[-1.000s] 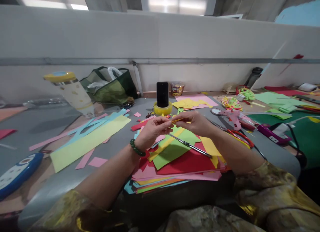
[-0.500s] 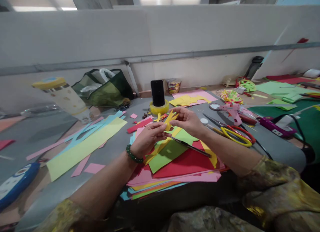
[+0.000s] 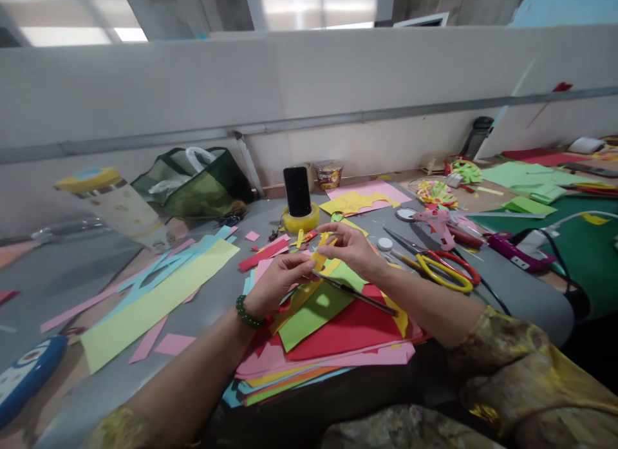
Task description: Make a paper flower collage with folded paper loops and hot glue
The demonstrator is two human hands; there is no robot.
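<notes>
Between my two hands is a small yellow paper cutout (image 3: 319, 258) with pointed strips at its upper end. My left hand (image 3: 282, 276) pinches its lower edge between thumb and fingers. My right hand (image 3: 350, 246) has its fingertips closed on the upper strips. Just under the hands a dark pen-like stick (image 3: 360, 293) lies slanting over a green paper sheet (image 3: 316, 314). Beneath that are a red sheet (image 3: 338, 336) and a stack of coloured paper (image 3: 313, 370). Yellow paper strips lie partly hidden below my left hand.
Right of my hands lie scissors with yellow and red handles (image 3: 447, 272) and a pink glue gun (image 3: 439, 225). A phone (image 3: 297, 191) stands on a tape roll (image 3: 302, 218) behind. At left are paper strips (image 3: 159, 301), a tumbler (image 3: 116, 207) and a green bag (image 3: 203, 185).
My view has tilted up slightly, so the table sits lower and a little to the left. The yellow cutout's strips, spread apart before, now look bunched under my right fingertips.
</notes>
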